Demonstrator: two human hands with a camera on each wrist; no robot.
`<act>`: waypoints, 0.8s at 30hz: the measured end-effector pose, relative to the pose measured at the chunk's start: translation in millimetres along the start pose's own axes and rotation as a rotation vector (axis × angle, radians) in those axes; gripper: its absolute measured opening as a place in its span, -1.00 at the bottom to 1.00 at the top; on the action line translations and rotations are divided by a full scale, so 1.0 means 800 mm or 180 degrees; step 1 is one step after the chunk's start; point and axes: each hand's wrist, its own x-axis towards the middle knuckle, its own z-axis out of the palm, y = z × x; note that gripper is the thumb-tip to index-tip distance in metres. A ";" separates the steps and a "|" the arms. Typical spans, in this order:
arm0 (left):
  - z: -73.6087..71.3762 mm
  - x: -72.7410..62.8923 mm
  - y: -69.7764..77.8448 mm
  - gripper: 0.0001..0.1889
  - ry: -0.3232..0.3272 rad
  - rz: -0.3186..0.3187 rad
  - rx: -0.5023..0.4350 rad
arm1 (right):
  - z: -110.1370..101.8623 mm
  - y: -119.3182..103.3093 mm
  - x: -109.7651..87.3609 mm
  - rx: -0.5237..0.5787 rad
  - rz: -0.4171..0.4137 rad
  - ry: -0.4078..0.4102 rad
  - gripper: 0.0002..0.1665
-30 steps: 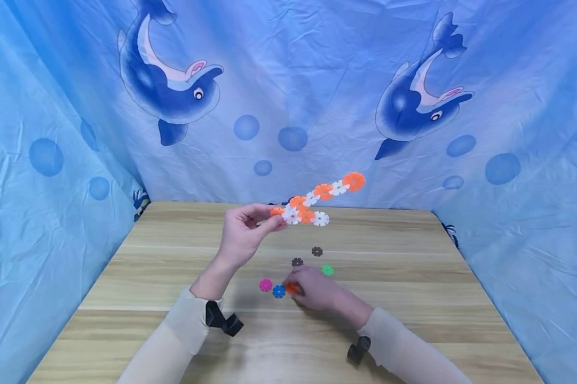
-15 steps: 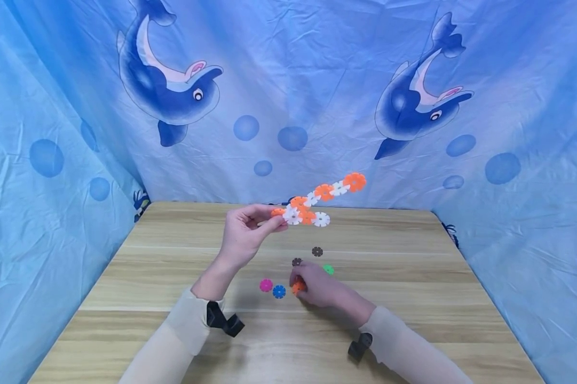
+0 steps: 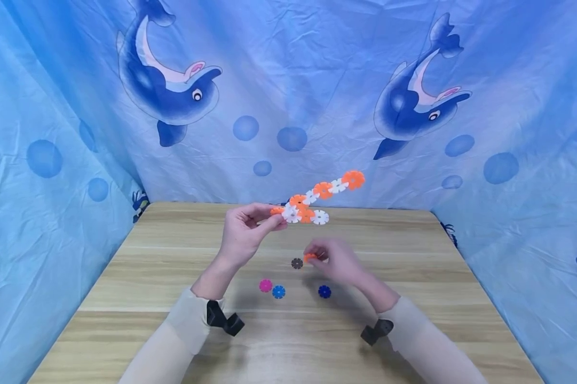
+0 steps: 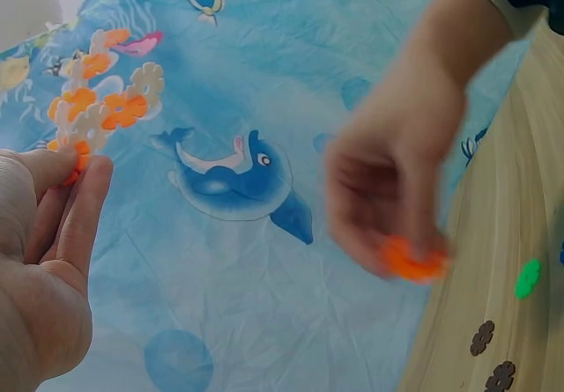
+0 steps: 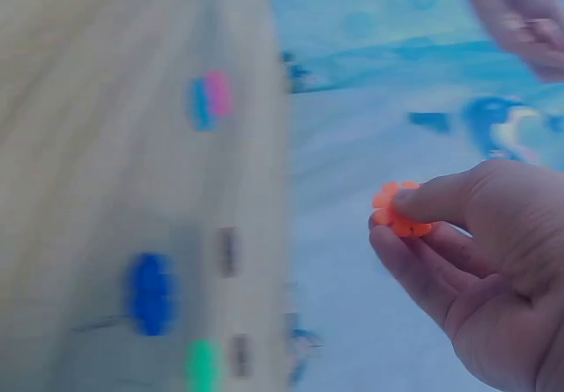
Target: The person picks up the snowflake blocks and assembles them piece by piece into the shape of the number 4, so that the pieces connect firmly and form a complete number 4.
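Note:
My left hand (image 3: pixel 245 234) pinches one end of a chain of interlocked orange and white snowflake discs (image 3: pixel 323 190), held up above the far part of the table. The chain forks into a long upper arm and a short lower one. Between thumb and fingers, my right hand (image 3: pixel 333 261) pinches a single orange snowflake disc (image 5: pixel 401 209), raised off the table below the chain and apart from it. In the left wrist view the right hand and its orange disc are blurred.
On the wooden table (image 3: pixel 173 330) lie a pink disc (image 3: pixel 266 286), a light blue disc (image 3: pixel 278 292), a dark blue disc (image 3: pixel 324 292), a brown disc (image 3: pixel 297 263), another brown disc (image 4: pixel 482 337) and a green disc (image 4: pixel 528 279). A dolphin-print curtain (image 3: pixel 293 96) surrounds the table.
My right hand has lifted the orange disc off the table and moved away and slightly right, uncovering the dark blue disc. The left hand and chain have hardly moved.

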 end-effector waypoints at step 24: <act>-0.002 0.004 -0.003 -0.80 0.0081 -0.0050 -0.0156 | -0.094 -0.068 -0.008 0.1423 -0.0852 0.1826 -0.83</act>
